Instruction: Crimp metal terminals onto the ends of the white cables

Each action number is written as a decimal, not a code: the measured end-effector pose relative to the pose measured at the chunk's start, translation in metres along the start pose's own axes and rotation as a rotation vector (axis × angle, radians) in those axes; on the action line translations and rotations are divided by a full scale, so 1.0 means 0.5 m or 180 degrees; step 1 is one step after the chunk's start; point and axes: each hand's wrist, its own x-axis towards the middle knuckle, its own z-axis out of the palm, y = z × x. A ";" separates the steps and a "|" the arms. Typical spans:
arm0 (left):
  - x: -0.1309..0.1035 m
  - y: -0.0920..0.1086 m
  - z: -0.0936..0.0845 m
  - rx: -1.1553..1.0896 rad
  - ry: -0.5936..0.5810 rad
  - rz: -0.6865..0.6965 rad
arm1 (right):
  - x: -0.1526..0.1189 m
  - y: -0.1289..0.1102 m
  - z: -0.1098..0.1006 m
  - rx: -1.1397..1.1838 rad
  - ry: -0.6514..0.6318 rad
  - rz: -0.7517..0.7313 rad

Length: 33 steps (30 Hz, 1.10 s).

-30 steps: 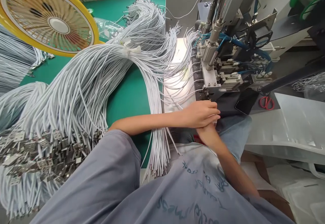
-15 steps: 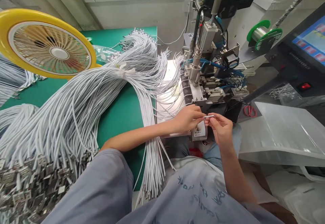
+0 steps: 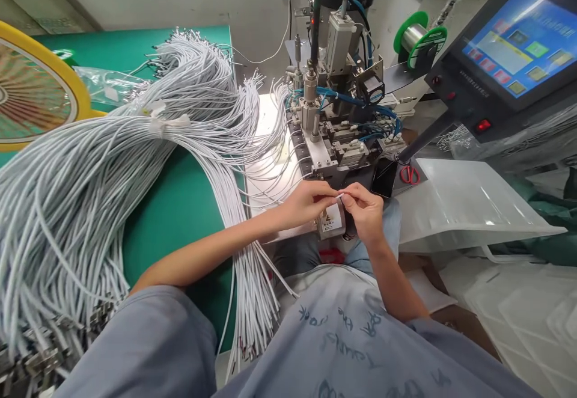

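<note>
In front of the machine, my left hand point(image 3: 303, 205) and my right hand point(image 3: 366, 213) meet fingertip to fingertip. Between them they pinch the end of a white cable point(image 3: 339, 196); only a short piece of it shows, and its tip is hidden by my fingers. Both hands are closed. A large bundle of white cables point(image 3: 225, 196) hangs over the table edge beside my left forearm, its stripped ends pointing down. Just behind my hands stands the wire-processing machine point(image 3: 336, 151), with several white cables lying along its left side. A label plate point(image 3: 331, 220) sits below my fingers.
On the left is a green table point(image 3: 174, 205) with a yellow fan point(image 3: 83, 94). To the right are a control screen point(image 3: 518, 43), a solder wire spool point(image 3: 413, 37), red-handled scissors point(image 3: 409, 174) and a pale plastic sheet point(image 3: 473, 199). A phone-like dark slab point(image 3: 384, 177) lies near my right hand.
The view has turned to the right, so the table and machine sit further left. My hands have drawn closer together, and less of the cable piece shows between them.
</note>
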 end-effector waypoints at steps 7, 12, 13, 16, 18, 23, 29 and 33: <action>0.000 -0.017 -0.005 0.0331 -0.0255 0.0178 | 0.019 -0.020 -0.022 -0.0362 -0.0335 0.0129; -0.003 -0.026 -0.006 0.0979 -0.0404 0.0497 | 0.032 -0.030 -0.033 -0.0785 -0.0624 0.0208; -0.003 -0.027 -0.005 0.1031 -0.0396 0.0474 | 0.032 -0.029 -0.033 -0.0826 -0.0626 0.0212; -0.003 -0.026 0.001 0.0907 -0.0234 0.0198 | 0.027 -0.016 -0.026 -0.0760 -0.0394 0.0194; -0.003 -0.023 0.006 0.0631 -0.0072 -0.0049 | 0.020 -0.002 -0.013 -0.0544 -0.0160 0.0220; -0.004 -0.020 0.012 0.0192 0.0097 -0.0174 | 0.001 0.020 0.025 -0.0046 0.0283 0.0394; -0.002 -0.027 -0.001 0.1759 0.0024 0.0727 | 0.005 -0.009 0.012 -0.1395 0.0134 -0.0272; 0.001 -0.035 -0.006 0.2479 -0.0099 0.1059 | 0.018 -0.015 0.001 -0.1564 -0.0215 -0.0189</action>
